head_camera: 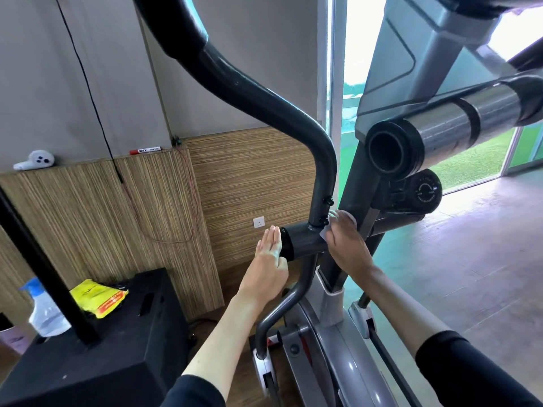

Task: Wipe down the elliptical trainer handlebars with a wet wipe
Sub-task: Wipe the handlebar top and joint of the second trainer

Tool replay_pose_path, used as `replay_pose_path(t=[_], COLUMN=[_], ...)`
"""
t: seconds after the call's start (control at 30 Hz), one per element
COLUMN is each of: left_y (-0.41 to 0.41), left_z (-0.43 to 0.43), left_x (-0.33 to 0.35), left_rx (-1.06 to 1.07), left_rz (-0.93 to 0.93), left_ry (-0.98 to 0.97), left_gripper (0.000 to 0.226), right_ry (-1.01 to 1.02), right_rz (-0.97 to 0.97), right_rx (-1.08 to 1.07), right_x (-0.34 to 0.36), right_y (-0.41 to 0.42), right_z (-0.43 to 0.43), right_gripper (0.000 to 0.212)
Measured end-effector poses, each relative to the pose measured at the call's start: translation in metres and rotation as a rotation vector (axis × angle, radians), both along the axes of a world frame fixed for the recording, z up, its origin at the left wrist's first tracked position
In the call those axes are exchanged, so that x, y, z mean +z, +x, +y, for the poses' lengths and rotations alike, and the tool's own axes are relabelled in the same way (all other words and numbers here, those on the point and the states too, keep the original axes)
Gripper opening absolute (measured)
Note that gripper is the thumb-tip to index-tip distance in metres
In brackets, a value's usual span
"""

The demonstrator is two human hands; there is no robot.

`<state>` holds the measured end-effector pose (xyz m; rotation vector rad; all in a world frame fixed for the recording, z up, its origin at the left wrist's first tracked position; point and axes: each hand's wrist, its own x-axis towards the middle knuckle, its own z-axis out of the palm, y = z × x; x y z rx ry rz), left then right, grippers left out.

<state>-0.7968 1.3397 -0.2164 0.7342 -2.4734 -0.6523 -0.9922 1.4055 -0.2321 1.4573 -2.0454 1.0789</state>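
- Your left hand (pixel 269 257) is flat, fingers straight and together, holding nothing; its palm lies against the black end cap of the cross tube (pixel 305 242).
- Your right hand (pixel 343 240) has its fingers curled over the wipe (pixel 323 232) and presses it into the joint where the cross tube meets the post (pixel 357 183).
- The wipe is bunched under that hand; pale edges show by the fingertips and at the thumb side, just beside the two bolts at the foot of the handlebar (pixel 252 92).
- The handlebar rises from the cross tube between your hands, bends left and runs up out of view, with a darker sleeve on its upper part.
- A second bar (pixel 440 127) with chrome bands points toward you at upper right, its open end above the knob (pixel 426 190).
- At lower left a black box (pixel 117 333) carries a yellow packet (pixel 100 298); a spray bottle (pixel 44 312) stands at its left edge, partly behind a black pole (pixel 44 259).
- On the ledge of the wood panelling lie a marker (pixel 145 150) and a white gadget (pixel 35 160).
- A socket (pixel 258 222) sits on the panel just above your left fingertips.
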Motion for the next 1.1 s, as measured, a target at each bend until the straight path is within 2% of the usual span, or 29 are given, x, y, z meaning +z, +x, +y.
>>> replay_pose_path(t=[0.13, 0.2, 0.37, 0.43, 0.53, 0.6, 0.8, 0.9, 1.1], left_y=[-0.001, -0.001, -0.003, -0.005, -0.006, -0.005, 0.0, 0.004, 0.011], left_z=[0.001, 0.001, 0.006, 0.008, 0.013, 0.018, 0.038, 0.048, 0.072], left_x=[-0.002, -0.001, 0.001, 0.002, 0.005, 0.005, 0.006, 0.005, 0.006], left_rx=[0.008, 0.008, 0.037, 0.055, 0.089, 0.113, 0.151, 0.152, 0.138], left_rz=[0.0, -0.004, -0.001, -0.009, -0.019, -0.022, -0.05, -0.072, -0.118], left_ry=[0.002, 0.006, 0.04, 0.039, 0.038, 0.028, -0.002, -0.01, -0.018], left_gripper=[0.063, 0.063, 0.062, 0.062, 0.062, 0.062, 0.064, 0.064, 0.061], right_ry=[-0.02, -0.013, -0.073, -0.085, -0.095, -0.094, 0.098, 0.266, 0.275], right_rz=[-0.015, -0.087, -0.231, -0.295, -0.308, -0.33, -0.368, -0.279, -0.269], right_rx=[-0.012, -0.017, 0.03, 0.051, 0.037, 0.066, 0.15, 0.172, 0.162], right_x=[-0.007, -0.013, -0.028, -0.027, -0.028, -0.03, -0.038, -0.042, -0.037], right_y=[0.008, 0.012, 0.032, 0.043, 0.053, 0.054, 0.06, 0.064, 0.072], right_z=[0.004, 0.005, 0.015, 0.018, 0.022, 0.026, 0.04, 0.048, 0.092], right_gripper=[0.04, 0.037, 0.044, 0.057, 0.049, 0.052, 0.043, 0.044, 0.041])
